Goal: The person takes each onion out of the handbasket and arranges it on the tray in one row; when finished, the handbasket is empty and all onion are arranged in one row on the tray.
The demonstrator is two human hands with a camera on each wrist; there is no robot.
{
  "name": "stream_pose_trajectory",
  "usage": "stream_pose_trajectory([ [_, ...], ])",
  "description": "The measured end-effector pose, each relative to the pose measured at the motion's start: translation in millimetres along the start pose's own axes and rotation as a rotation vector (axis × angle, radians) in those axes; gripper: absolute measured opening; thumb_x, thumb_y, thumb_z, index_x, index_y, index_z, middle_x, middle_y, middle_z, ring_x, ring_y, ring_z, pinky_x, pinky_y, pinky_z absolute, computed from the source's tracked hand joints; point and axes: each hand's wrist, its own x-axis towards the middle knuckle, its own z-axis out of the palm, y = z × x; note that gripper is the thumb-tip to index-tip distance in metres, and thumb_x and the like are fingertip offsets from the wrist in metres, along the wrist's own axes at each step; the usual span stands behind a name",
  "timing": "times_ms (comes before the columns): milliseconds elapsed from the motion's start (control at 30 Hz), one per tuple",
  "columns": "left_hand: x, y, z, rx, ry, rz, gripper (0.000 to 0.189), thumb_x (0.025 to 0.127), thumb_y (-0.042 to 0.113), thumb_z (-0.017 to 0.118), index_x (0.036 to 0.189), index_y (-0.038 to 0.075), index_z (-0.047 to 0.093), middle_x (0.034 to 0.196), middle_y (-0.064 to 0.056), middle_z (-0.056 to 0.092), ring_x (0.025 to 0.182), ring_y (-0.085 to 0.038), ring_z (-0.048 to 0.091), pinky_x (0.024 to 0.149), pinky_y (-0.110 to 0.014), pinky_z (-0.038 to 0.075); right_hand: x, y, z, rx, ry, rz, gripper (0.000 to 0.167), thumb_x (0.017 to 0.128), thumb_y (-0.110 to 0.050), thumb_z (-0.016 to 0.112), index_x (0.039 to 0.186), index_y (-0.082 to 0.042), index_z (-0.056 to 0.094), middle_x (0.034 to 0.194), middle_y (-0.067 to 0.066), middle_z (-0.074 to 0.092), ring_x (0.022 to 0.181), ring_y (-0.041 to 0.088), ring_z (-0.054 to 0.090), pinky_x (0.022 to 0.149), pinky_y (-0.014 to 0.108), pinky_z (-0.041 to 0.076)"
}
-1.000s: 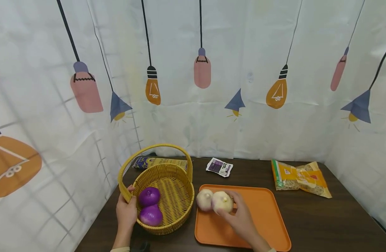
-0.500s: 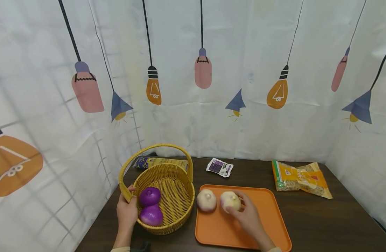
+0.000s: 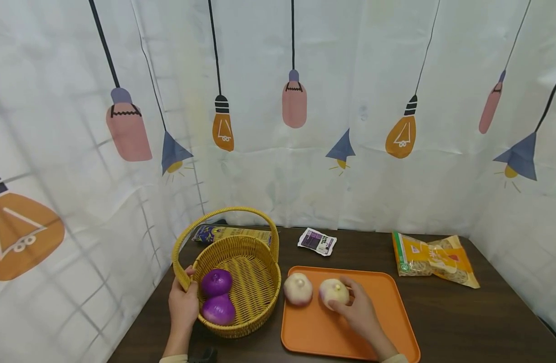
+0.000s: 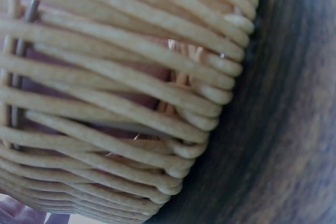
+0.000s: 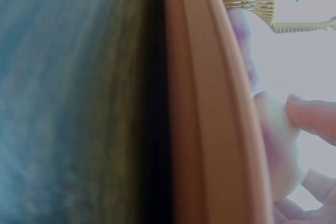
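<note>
Along the far part of the dark wood-grain desk [image 3: 468, 327] lie a blue-and-yellow packet [image 3: 218, 233] at left, a white-and-purple sachet [image 3: 317, 242] near the middle and a yellow-orange plastic food bag [image 3: 434, 258] at right. Behind hangs a white curtain [image 3: 259, 176] printed with orange bulbs [image 3: 401, 136] and blue lampshades [image 3: 341, 146].

Head view bright; wrist views soft, the right one partly overexposed

On my left wrist view, the side of the woven basket [image 4: 131, 81] fills most of what I see, pale strands slanting down rightward, with a thin dark rod [image 4: 21, 49] at left. I catch purplish and orange tones through the gaps. Rightward lies the blurred, dark tabletop [image 4: 283, 103].
</note>
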Motion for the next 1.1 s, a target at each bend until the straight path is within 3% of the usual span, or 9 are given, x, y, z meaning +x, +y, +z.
stream_pose_trajectory([
  [400,-0.3,1.0,0.0,-0.006,-0.016,-0.009,0.029,0.098,0.004,0.045,0.125,0.001,0.055,0.146,-0.017,0.048,0.133,-0.033,0.040,0.106,-0.053,0.032,4.9,0.2,0.9,-0.069,-0.013,-0.007,0.067,0.071,-0.015,0.086,0.130,-0.002,0.057,0.121,0.020,0.053,0.107,0.032,0.058,0.080,0.033,0.049],
  [600,-0.7,2.0,0.0,-0.005,-0.012,-0.016,0.029,0.098,0.005,0.045,0.125,0.001,0.055,0.145,-0.017,0.048,0.133,-0.034,0.040,0.106,-0.053,0.031,6.4,-1.0,1.8,-0.032,-0.042,-0.033,0.064,0.072,-0.012,0.085,0.129,0.000,0.057,0.122,0.019,0.057,0.106,0.032,0.059,0.085,0.039,0.052],
  [967,-1.4,1.4,-0.6,-0.007,-0.014,-0.008,0.029,0.098,0.004,0.044,0.125,0.000,0.054,0.146,-0.018,0.047,0.133,-0.035,0.040,0.106,-0.054,0.031,6.7,-0.4,2.4,0.009,-0.068,-0.036,0.059,0.074,-0.009,0.084,0.127,-0.003,0.059,0.121,0.020,0.063,0.095,0.024,0.067,0.078,0.032,0.054],
  [1100,-1.6,0.9,-0.5,0.003,-0.014,-0.005,0.029,0.098,0.005,0.044,0.125,0.001,0.055,0.146,-0.016,0.048,0.133,-0.032,0.041,0.104,-0.047,0.034,6.7,-0.9,2.7,0.024,-0.074,-0.034,0.061,0.074,-0.010,0.084,0.128,-0.002,0.058,0.122,0.022,0.063,0.098,0.028,0.067,0.080,0.036,0.055],
])
